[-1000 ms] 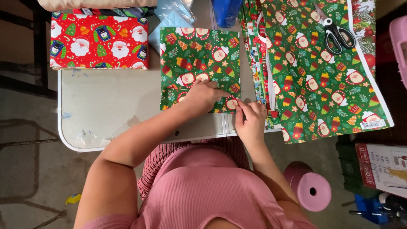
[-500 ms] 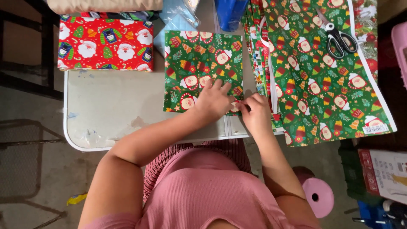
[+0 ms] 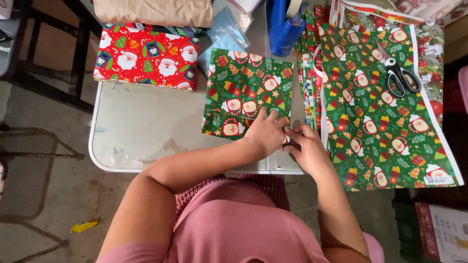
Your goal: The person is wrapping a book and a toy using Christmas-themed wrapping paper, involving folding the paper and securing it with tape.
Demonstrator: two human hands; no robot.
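Note:
A flat parcel wrapped in green festive paper (image 3: pixel 243 92) lies on the white folding table (image 3: pixel 141 131). My left hand (image 3: pixel 265 134) presses flat on the parcel's near right corner, fingers spread. My right hand (image 3: pixel 304 146) is beside it, fingertips pinching the paper edge at that same corner. A large sheet of green wrapping paper (image 3: pixel 385 117) is spread to the right, hanging over the table edge.
Black-handled scissors (image 3: pixel 399 73) rest on the green sheet. A red wrapped box (image 3: pixel 146 56) sits at the table's far left. A blue tape dispenser (image 3: pixel 282 24) and clear plastic bag (image 3: pixel 224 31) stand behind the parcel. A dark chair (image 3: pixel 29 48) stands at left.
Both hands stay at the parcel's near right corner; the right hand's fingers have shifted slightly along the edge. The view has shifted a little.

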